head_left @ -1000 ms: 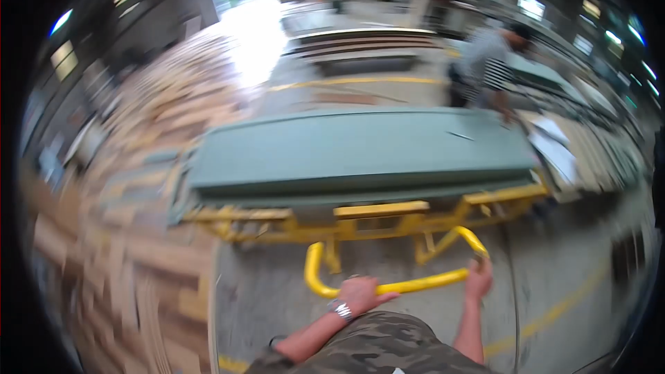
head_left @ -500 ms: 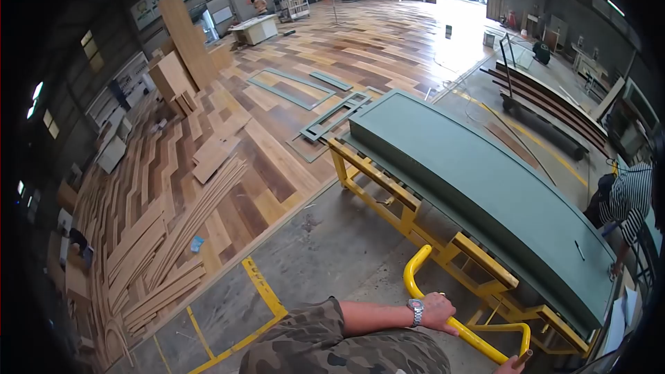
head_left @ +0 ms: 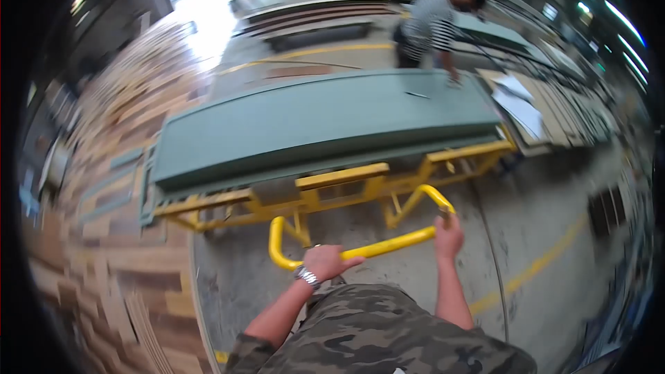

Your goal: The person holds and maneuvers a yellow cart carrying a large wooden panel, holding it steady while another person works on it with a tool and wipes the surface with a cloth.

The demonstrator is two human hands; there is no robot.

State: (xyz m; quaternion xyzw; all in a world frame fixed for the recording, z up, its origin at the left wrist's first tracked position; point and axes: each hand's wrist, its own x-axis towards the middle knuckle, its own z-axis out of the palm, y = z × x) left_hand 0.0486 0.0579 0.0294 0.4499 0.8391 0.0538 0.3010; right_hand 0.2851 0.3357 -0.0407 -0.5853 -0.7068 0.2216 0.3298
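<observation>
My left hand [head_left: 331,262], a metal watch on its wrist, is closed over a yellow handlebar [head_left: 388,244], thumb pointing right along it. At the bar's right bend is my right hand [head_left: 449,237], its fingers closed around a short brown stick-like thing [head_left: 446,219] whose tip pokes out on top. Whether this hand also grips the bar is hard to tell. Beyond the bar stands a yellow metal cart [head_left: 343,176]. A long grey-green panel box [head_left: 312,114] lies flat on it. A dark pen-like object [head_left: 417,95] rests on top of the box.
A person in a striped shirt [head_left: 426,24] stands behind the box's right end, one hand near its surface. White papers [head_left: 518,107] lie on stacked boards at right. Long boards [head_left: 318,14] sit on a trolley behind. Grey-green frames [head_left: 114,190] lie on the wood-plank floor at left.
My view has swung right, so the cart and box now lie across the middle. The right hand has come fully into view. My left hand stays on the handlebar.
</observation>
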